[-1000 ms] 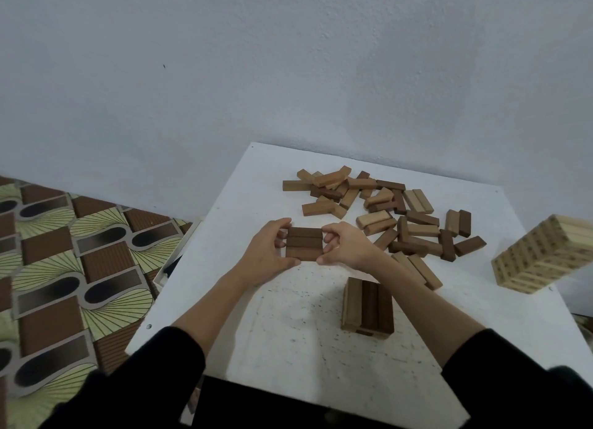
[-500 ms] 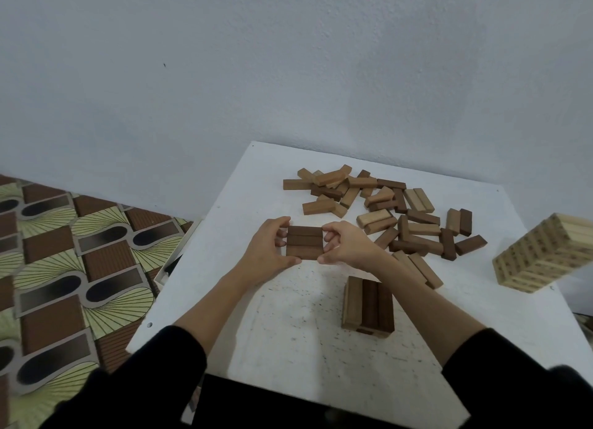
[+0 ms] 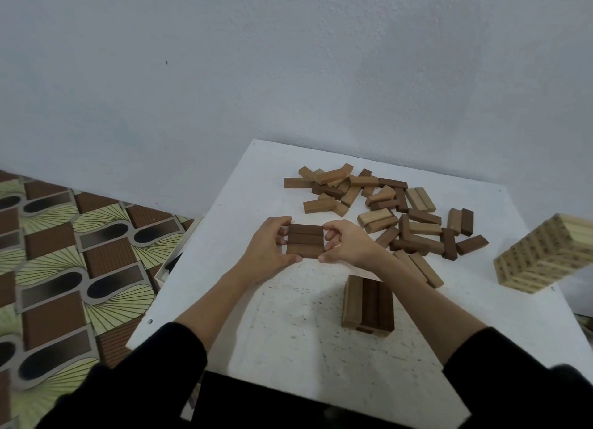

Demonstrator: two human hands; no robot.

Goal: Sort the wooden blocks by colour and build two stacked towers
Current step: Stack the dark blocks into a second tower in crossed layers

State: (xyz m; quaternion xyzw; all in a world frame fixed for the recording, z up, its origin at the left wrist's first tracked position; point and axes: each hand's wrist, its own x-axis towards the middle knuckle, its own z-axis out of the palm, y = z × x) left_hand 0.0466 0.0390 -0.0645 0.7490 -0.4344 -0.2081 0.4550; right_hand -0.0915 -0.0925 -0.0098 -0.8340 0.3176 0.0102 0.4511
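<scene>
Two hands square up a row of three dark wooden blocks (image 3: 305,239) lying side by side on a white table (image 3: 224,261). The left hand (image 3: 268,252) grips the row's left end, thumb curled along the near edge and fingers round the far corner; the right hand (image 3: 348,244) pinches the right end the same way, thumb at the near corner and fingers bent against the block ends. Both forearms emerge from black sleeves (image 3: 513,380) at the near edge of the scene.

Just near and right of the hands stands a low stack (image 3: 368,305) whose top layer shows one lighter block on the left and darker ones beside it, with another layer visible underneath. Beyond the hands, toward the far and right part of the table, a loose heap of mixed blocks (image 3: 401,210) sprawls, light and dark pieces overlapping and lying at all angles. At the right edge of the table a taller tower of pale blocks (image 3: 545,255) stands apart from the rest. A plain bluish wall (image 3: 288,59) rises behind, and patterned brown-and-green flooring (image 3: 64,252) shows to the left.
</scene>
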